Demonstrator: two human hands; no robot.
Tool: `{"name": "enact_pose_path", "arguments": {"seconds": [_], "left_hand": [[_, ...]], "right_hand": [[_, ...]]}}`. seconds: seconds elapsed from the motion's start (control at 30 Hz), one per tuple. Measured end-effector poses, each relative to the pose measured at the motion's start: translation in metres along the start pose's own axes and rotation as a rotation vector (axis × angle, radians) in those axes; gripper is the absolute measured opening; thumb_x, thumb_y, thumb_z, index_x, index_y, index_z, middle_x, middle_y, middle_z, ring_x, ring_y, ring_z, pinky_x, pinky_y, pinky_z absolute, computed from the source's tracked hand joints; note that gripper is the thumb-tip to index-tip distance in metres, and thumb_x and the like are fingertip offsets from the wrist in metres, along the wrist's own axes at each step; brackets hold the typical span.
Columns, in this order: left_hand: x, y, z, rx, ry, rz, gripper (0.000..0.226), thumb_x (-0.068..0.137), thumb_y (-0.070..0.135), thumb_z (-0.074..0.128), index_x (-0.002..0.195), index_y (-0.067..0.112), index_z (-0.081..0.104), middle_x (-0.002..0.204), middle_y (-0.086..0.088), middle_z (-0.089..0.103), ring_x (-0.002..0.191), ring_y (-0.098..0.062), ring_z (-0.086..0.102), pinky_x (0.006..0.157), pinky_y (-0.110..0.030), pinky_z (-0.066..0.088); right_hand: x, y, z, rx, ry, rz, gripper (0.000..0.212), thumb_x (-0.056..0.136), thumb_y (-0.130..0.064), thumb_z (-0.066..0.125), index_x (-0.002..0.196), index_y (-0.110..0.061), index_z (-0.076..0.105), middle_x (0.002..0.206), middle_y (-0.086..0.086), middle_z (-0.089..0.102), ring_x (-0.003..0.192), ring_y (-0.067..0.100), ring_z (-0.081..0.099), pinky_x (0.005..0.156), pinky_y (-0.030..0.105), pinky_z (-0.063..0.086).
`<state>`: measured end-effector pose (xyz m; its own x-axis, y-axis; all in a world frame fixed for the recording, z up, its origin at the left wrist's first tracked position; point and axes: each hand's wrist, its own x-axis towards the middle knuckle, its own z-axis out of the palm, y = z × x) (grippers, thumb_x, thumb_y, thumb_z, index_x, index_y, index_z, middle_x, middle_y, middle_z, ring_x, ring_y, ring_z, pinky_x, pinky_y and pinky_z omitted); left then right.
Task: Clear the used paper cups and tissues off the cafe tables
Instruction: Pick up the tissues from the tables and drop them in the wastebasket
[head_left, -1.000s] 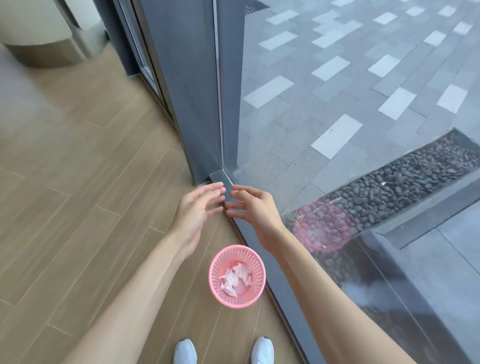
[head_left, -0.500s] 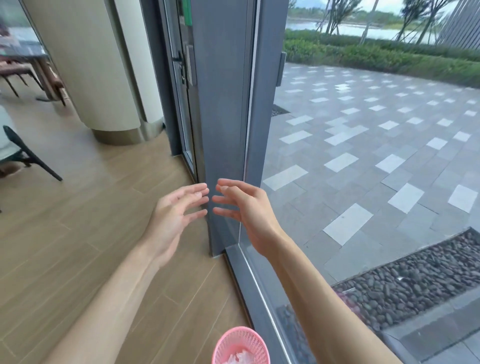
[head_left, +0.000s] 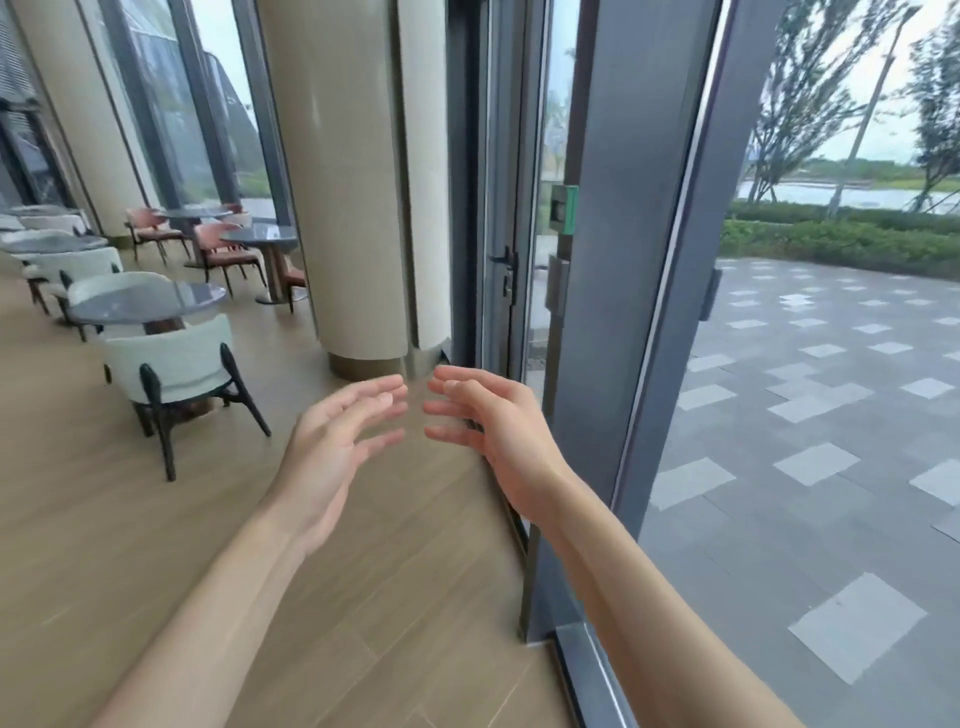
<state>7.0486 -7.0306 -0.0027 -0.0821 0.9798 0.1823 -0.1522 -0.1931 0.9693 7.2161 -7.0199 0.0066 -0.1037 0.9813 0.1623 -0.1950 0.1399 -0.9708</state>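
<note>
My left hand (head_left: 337, 441) and my right hand (head_left: 493, 421) are stretched out in front of me at mid-frame, fingers spread and relaxed, fingertips facing each other a small gap apart. Neither holds anything. Round grey cafe tables stand at the left: the nearest table (head_left: 148, 301) and a farther table (head_left: 260, 236). No cups or tissues show on their tops from here. The pink waste basket is out of view.
A pale green chair (head_left: 171, 364) stands by the nearest table, with more green and red chairs behind. A wide beige column (head_left: 343, 182) rises ahead. A grey door frame (head_left: 613, 312) and glass wall run along my right. Wooden floor stretches to the left.
My head has lifted from the floor to the room. The pink basket with tissues has dropped out of view below. Both hands keep the same open pose.
</note>
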Motion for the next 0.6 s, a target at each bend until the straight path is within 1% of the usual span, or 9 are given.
{"name": "enact_pose_path", "arguments": {"seconds": [0.13, 0.23, 0.3, 0.37, 0.5, 0.6], "left_hand": [[0.012, 0.047, -0.098, 0.012, 0.156, 0.098, 0.022, 0.101, 0.008, 0.052, 0.112, 0.008, 0.072, 0.12, -0.013, 0.072, 0.117, -0.025, 0.067, 0.106, -0.052, 0.049], [0.012, 0.082, -0.174, 0.034, 0.281, 0.175, 0.022, 0.101, 0.009, 0.052, 0.111, 0.006, 0.072, 0.118, -0.015, 0.073, 0.116, -0.027, 0.067, 0.105, -0.053, 0.05], [0.009, 0.101, -0.221, 0.051, 0.356, 0.216, 0.023, 0.102, 0.01, 0.051, 0.112, 0.006, 0.072, 0.118, -0.016, 0.073, 0.116, -0.028, 0.067, 0.105, -0.052, 0.05], [0.006, 0.118, -0.261, 0.069, 0.421, 0.248, 0.024, 0.102, 0.011, 0.05, 0.113, 0.005, 0.071, 0.118, -0.016, 0.073, 0.115, -0.028, 0.068, 0.104, -0.052, 0.051], [0.011, 0.142, -0.322, 0.089, 0.515, 0.309, 0.026, 0.103, 0.012, 0.048, 0.117, 0.003, 0.069, 0.116, -0.017, 0.073, 0.113, -0.029, 0.068, 0.103, -0.053, 0.051], [0.027, 0.151, -0.352, 0.084, 0.554, 0.349, 0.027, 0.104, 0.014, 0.047, 0.118, 0.005, 0.068, 0.115, -0.013, 0.074, 0.112, -0.027, 0.069, 0.101, -0.052, 0.052]], "right_hand": [[0.035, -0.006, 0.104, 0.004, -0.121, -0.036, 0.025, 0.097, -0.011, 0.059, 0.119, -0.007, 0.07, 0.12, 0.015, 0.071, 0.108, 0.027, 0.07, 0.089, 0.041, 0.061], [0.056, -0.005, 0.185, 0.026, -0.207, -0.059, 0.023, 0.097, -0.011, 0.059, 0.117, -0.008, 0.07, 0.115, 0.012, 0.074, 0.105, 0.024, 0.072, 0.09, 0.038, 0.06], [0.068, -0.001, 0.235, 0.052, -0.257, -0.068, 0.022, 0.097, -0.011, 0.059, 0.115, -0.01, 0.071, 0.109, 0.01, 0.076, 0.103, 0.024, 0.073, 0.092, 0.039, 0.059], [0.079, 0.003, 0.278, 0.072, -0.295, -0.074, 0.021, 0.097, -0.011, 0.059, 0.113, -0.011, 0.072, 0.109, 0.01, 0.076, 0.104, 0.024, 0.073, 0.094, 0.041, 0.059], [0.099, 0.01, 0.342, 0.088, -0.347, -0.072, 0.017, 0.097, -0.011, 0.061, 0.109, -0.013, 0.072, 0.113, 0.015, 0.074, 0.104, 0.026, 0.072, 0.096, 0.042, 0.057], [0.123, 0.015, 0.372, 0.105, -0.381, -0.071, 0.019, 0.098, -0.009, 0.059, 0.112, -0.011, 0.071, 0.114, 0.016, 0.073, 0.105, 0.027, 0.071, 0.094, 0.039, 0.059]]}}
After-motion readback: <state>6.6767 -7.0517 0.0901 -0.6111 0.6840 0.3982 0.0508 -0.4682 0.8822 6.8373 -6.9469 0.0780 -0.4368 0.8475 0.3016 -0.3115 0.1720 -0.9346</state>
